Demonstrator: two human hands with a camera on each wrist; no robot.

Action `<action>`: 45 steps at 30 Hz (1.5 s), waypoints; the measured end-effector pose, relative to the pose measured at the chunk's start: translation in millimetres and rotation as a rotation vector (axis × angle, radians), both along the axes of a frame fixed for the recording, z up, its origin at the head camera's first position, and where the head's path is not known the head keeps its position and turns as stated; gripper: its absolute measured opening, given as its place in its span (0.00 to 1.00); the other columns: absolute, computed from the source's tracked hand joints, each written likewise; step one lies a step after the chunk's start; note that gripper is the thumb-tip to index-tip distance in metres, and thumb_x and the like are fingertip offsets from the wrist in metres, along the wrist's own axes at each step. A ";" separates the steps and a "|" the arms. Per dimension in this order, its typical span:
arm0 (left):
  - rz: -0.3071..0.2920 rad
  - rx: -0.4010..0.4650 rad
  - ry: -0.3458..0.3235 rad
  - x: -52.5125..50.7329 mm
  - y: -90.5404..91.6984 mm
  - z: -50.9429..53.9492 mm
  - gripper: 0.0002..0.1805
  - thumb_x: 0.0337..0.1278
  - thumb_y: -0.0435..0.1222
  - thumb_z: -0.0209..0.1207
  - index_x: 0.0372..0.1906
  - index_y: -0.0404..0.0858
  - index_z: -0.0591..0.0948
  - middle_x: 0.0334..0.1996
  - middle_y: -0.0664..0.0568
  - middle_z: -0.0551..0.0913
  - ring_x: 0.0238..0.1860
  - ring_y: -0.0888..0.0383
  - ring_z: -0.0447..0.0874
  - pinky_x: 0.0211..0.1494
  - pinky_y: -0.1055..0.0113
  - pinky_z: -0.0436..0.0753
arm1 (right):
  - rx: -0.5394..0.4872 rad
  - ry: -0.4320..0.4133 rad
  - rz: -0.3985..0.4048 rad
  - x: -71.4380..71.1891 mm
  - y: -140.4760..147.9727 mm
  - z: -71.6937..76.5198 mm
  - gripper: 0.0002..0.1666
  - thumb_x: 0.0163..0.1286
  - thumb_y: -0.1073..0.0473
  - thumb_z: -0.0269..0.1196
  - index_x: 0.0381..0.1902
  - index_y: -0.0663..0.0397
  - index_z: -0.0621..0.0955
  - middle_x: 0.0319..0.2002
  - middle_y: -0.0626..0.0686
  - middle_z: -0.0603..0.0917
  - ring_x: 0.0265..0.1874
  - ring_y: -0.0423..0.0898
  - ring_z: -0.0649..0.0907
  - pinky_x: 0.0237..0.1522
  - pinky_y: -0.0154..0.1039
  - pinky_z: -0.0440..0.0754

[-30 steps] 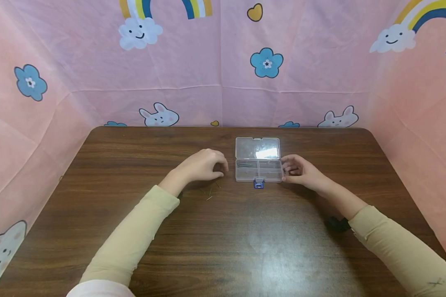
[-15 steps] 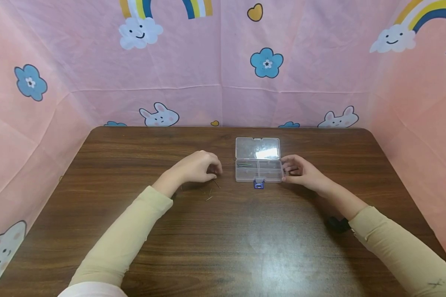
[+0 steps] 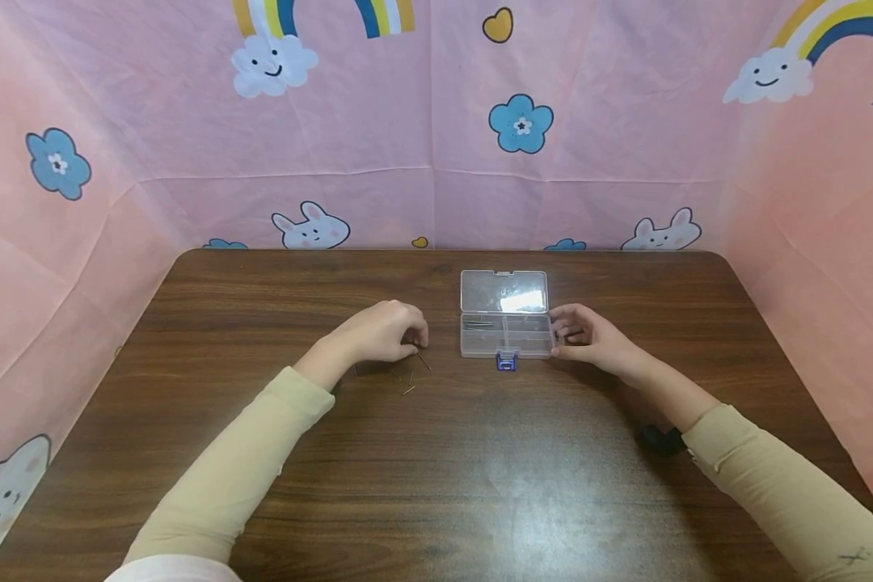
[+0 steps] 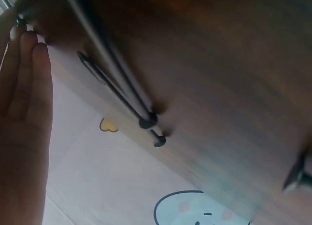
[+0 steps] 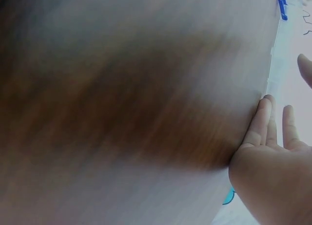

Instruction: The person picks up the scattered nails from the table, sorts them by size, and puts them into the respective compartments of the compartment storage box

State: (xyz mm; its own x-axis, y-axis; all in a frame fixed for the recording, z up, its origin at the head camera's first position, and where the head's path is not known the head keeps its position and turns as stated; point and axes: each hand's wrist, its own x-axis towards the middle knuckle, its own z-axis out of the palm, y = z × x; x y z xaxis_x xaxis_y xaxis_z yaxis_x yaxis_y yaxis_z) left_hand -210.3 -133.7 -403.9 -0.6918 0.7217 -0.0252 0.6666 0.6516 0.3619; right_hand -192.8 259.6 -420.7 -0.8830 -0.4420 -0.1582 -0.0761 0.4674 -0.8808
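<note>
In the head view, a clear plastic compartment box (image 3: 483,344) lies with its lid (image 3: 504,291) folded back and a blue latch (image 3: 506,361) at the front. Several nails (image 3: 478,324) rest in its back left compartment. My left hand (image 3: 385,330) is low over the table, left of the box, thumb and fingertips pinching the end of a nail (image 3: 423,361). Beside it lie a few loose nails (image 3: 409,390); large nails (image 4: 117,64) fill the left wrist view. My right hand (image 3: 592,339) grips the right end of the box, thumb at the front corner, fingers farther back.
The brown wooden table (image 3: 436,485) has its far edge close behind the lid. A pink patterned cloth (image 3: 378,145) hangs around the back and sides. A dark wrist device (image 3: 662,439) sits under the right forearm.
The left hand has drawn left and slightly toward the body, away from the box, coming down onto a nail. The right hand and box have stayed put.
</note>
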 end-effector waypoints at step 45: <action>0.025 0.099 0.217 -14.3 30.3 4.6 0.07 0.65 0.26 0.62 0.38 0.38 0.89 0.38 0.51 0.90 0.41 0.54 0.87 0.52 0.58 0.87 | 0.008 -0.001 0.005 -1.3 0.2 0.0 0.36 0.72 0.66 0.69 0.74 0.63 0.69 0.65 0.66 0.77 0.63 0.56 0.76 0.62 0.27 0.74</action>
State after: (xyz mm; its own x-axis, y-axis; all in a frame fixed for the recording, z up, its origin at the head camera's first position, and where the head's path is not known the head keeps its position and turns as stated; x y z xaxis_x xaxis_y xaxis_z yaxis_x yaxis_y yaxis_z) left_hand -224.6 -103.4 -399.3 -0.6911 0.6956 0.1960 0.7197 0.6375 0.2750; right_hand -194.1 259.8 -420.8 -0.8805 -0.4455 -0.1624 -0.0780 0.4739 -0.8771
